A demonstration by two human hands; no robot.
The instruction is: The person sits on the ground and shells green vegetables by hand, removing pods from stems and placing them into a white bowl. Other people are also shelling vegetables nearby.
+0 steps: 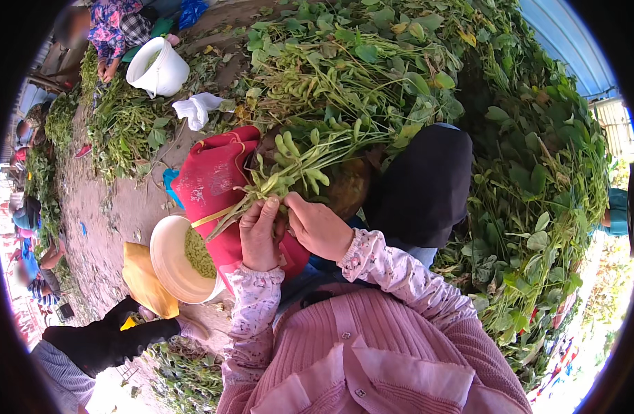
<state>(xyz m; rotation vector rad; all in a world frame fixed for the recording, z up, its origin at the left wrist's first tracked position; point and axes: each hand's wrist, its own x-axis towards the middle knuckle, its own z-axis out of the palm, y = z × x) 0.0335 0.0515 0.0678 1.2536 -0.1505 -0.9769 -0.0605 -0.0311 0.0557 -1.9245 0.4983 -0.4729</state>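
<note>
A cut soybean plant (301, 165) with green pods lies across my lap, its roots and stem end pointing down to the left. My left hand (260, 233) is closed around its stem near the root end. Against the same plant, my right hand (317, 225) has thumb and fingers together at the lower pods; whether a pod is between the fingertips is hidden. Under the plant, a red cloth or bag (205, 181) with a yellow cord covers my knee. Left of my left hand stands a white bucket (164, 259) partly filled with picked green pods (198, 253).
A large heap of soybean plants (348, 72) lies ahead, and more plants (529, 207) rise on the right. A yellow bag (146, 279) touches the near bucket. Farther off are a second white bucket (166, 72), a white cloth (198, 108) and several seated people, one at lower left.
</note>
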